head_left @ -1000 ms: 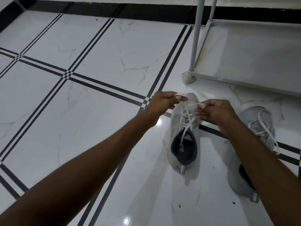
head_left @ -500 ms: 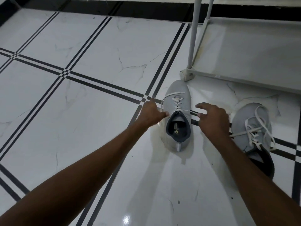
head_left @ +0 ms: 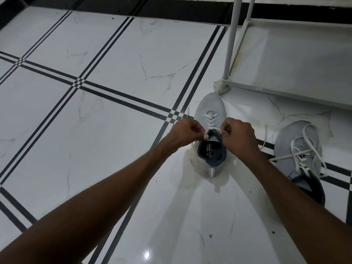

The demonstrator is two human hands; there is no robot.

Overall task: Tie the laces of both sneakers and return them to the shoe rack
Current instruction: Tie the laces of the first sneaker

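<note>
Hands meet over the near sneaker [head_left: 209, 119], which stands on the tiled floor [head_left: 114, 130] with its toe just beside the foot of the shoe rack [head_left: 285, 69]: the left hand [head_left: 182, 133] and the right hand [head_left: 238, 134] are each closed, pinching one end of its white lace [head_left: 210, 121] at the top eyelets. Second sneaker [head_left: 297, 149] lies to the right on the floor, apart from the hands, with its laces [head_left: 304, 155] loose and spread out.
</note>
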